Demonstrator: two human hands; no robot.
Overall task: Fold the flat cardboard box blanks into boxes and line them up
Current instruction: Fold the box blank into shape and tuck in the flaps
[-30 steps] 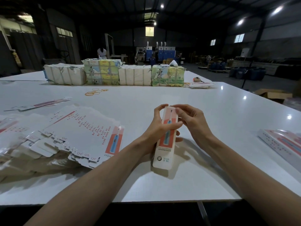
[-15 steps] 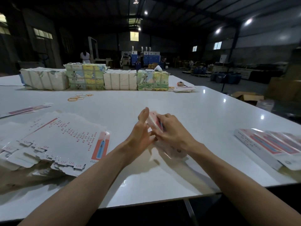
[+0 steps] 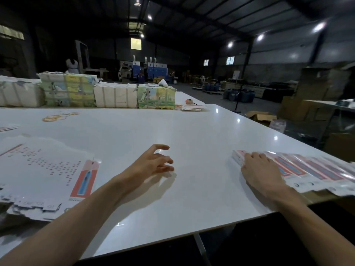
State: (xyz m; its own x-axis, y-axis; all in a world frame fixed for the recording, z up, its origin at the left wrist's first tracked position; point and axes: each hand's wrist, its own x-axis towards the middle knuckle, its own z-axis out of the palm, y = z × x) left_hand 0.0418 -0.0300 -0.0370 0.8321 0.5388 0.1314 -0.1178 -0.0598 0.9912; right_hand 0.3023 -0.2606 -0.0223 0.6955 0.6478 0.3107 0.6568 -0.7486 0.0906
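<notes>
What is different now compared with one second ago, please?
The right hand carried the folded box rightward to the left end of the row of boxes and now rests flat on it. The left hand let go and hovers open above the table. The stack of flat blanks stayed put.

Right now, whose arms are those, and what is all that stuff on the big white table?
Those are a person's own arms, not a robot's. The camera sits on the person's head and looks forward and down, so you see what they see. The left hand hangs over the table with loose fingers and holds nothing. The right hand lies flat on the left end of a row of boxes, which are folded and lined up side by side. On the left is a pile of blanks: flat cardboard not yet folded. Farther back lie rubber bands and wrapped bundles.
</notes>
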